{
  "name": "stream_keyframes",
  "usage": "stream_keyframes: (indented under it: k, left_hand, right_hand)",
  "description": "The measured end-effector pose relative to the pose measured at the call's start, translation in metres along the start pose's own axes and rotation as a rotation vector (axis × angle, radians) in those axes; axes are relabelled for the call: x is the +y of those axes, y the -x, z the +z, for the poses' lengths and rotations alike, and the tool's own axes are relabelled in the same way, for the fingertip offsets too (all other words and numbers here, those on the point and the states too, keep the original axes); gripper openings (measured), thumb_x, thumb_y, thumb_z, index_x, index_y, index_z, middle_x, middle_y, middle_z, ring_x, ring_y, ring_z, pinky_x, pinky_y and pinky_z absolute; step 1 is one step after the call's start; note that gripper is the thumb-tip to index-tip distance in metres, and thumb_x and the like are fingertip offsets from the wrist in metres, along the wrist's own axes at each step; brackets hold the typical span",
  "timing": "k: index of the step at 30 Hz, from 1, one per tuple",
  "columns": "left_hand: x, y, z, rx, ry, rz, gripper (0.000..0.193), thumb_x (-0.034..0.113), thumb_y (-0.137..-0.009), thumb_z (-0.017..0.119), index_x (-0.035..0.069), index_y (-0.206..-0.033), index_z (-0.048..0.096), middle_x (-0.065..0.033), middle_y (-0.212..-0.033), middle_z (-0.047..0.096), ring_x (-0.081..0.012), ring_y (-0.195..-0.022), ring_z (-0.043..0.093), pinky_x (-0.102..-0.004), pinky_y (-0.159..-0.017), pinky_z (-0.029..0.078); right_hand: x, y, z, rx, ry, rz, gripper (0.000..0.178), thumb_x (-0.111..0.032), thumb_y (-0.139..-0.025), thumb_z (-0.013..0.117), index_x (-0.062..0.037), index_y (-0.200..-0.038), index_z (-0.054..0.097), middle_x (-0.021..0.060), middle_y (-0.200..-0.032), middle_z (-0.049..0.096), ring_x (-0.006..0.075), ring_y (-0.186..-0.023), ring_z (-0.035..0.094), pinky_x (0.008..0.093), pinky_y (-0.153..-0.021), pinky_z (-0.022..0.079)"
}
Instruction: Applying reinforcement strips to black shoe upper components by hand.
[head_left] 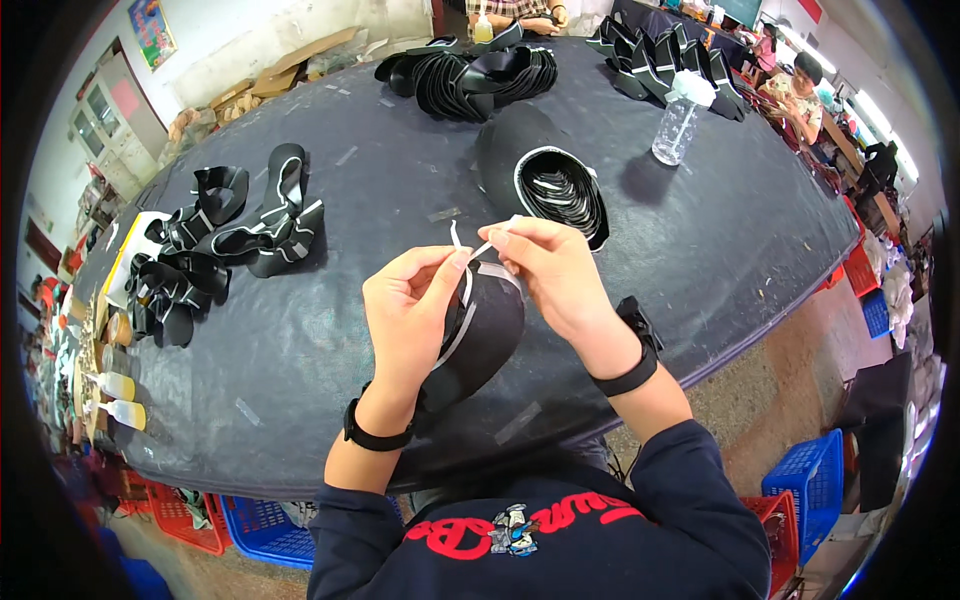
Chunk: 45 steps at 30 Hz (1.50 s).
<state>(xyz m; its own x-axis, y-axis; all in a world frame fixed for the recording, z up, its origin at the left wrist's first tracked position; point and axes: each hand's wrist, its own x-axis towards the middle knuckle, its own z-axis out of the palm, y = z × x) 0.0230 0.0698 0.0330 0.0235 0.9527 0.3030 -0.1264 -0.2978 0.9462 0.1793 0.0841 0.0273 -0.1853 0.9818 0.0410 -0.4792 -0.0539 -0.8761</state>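
Note:
My left hand [415, 300] and my right hand [550, 265] meet near the middle of the table, fingertips close together. Both pinch a narrow white strip [482, 249], one end of which sticks up beside the left fingertips. Just below them lies a black curved piece [490, 325], like a shoe upper, with a pale strip along its edge. My left hand covers part of it. Beyond my right hand sits a nested stack of similar black pieces [540, 180], its white-lined opening towards me.
More black pieces lie in heaps at the left [270, 225] and far side [480, 85]. A clear bottle [682, 125] stands to the right. Glue-like bottles [125, 413] are at the left edge. Blue baskets [808, 490] stand on the floor. Other people sit beyond the table.

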Motion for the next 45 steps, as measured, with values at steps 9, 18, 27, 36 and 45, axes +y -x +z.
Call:
stream_keyframes:
  k: [9,18,27,36,45]
  left_hand:
    - [0.003,0.002,0.001,0.067,0.041,-0.017,0.008,0.003,-0.084,0.062,-0.004,-0.088,0.065,-0.0037,-0.075,0.065,-0.005,-0.066,0.058,-0.0183,-0.06,0.046]
    - [0.001,0.001,-0.006,0.116,-0.022,-0.04,0.007,0.002,-0.082,0.063,-0.005,-0.082,0.064,-0.0051,-0.072,0.064,-0.0052,-0.063,0.057,-0.0178,-0.057,0.046]
    - [-0.001,-0.004,-0.007,0.135,-0.006,-0.107,0.01,0.005,-0.083,0.062,-0.003,-0.078,0.061,-0.0031,-0.069,0.061,-0.0046,-0.058,0.054,-0.0183,-0.049,0.044]
    - [0.0,-0.008,-0.012,0.103,0.119,-0.208,0.011,0.007,-0.086,0.06,-0.004,-0.082,0.06,-0.0056,-0.072,0.062,-0.0068,-0.059,0.057,-0.0193,-0.052,0.049]
    - [-0.014,-0.017,-0.025,-0.012,0.497,-0.452,0.01,0.009,-0.087,0.057,-0.001,-0.088,0.06,-0.0046,-0.077,0.063,-0.009,-0.065,0.061,-0.02,-0.057,0.05]
  right_hand:
    - [0.03,0.033,0.019,0.178,1.008,-1.131,0.021,0.001,-0.067,0.072,-0.0036,-0.087,0.069,0.0058,-0.078,0.059,0.0203,-0.074,0.063,0.0275,-0.058,0.051]
    - [0.035,0.027,0.024,0.105,1.149,-1.297,0.019,0.0,-0.063,0.072,-0.0017,-0.081,0.067,0.004,-0.074,0.056,0.0208,-0.076,0.062,0.0281,-0.056,0.051]
    - [0.036,0.026,0.027,0.085,1.22,-1.207,0.018,0.002,-0.063,0.07,0.0004,-0.081,0.067,0.006,-0.076,0.056,0.0231,-0.082,0.06,0.0308,-0.066,0.051]
    - [0.045,0.025,0.027,0.069,1.364,-1.211,0.022,0.0,-0.066,0.067,0.0022,-0.087,0.067,0.0071,-0.08,0.054,0.0249,-0.088,0.06,0.033,-0.072,0.052]
    - [0.06,0.021,0.012,0.024,1.656,-1.384,0.036,-0.006,-0.069,0.062,0.0046,-0.103,0.064,0.0108,-0.101,0.05,0.0277,-0.106,0.054,0.0373,-0.088,0.05]
